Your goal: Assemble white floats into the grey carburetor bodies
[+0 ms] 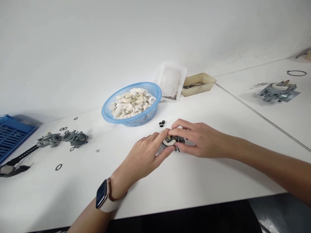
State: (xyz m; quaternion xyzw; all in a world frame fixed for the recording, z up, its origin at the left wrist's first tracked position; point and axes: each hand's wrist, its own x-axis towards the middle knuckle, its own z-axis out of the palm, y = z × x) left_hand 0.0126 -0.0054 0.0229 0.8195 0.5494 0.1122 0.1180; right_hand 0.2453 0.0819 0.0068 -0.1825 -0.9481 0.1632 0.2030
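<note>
On the white table, a grey metal carburetor [180, 139] with brass jets lies between my two hands, partly covered by them. A white C-shaped float [169, 142] sits on its upper side. My left hand [145, 155], with a watch on the wrist, has its thumb and index finger closed around the float's side of the carburetor. From the other side, my right hand [200, 139] grips the carburetor, fingers over the top and thumb low at the float's right end. Just beyond my fingers lie small black parts [161, 124].
A blue basket [105, 111] of white floats stands behind, beside a white tray [171, 76] and a yellowish bin [202, 89] holding thin metal pieces. More carburetors [77, 139] lie left, among black rings [58, 167], a black watch [8, 169] and a blue crate [14, 132]. Another carburetor [279, 91] sits right.
</note>
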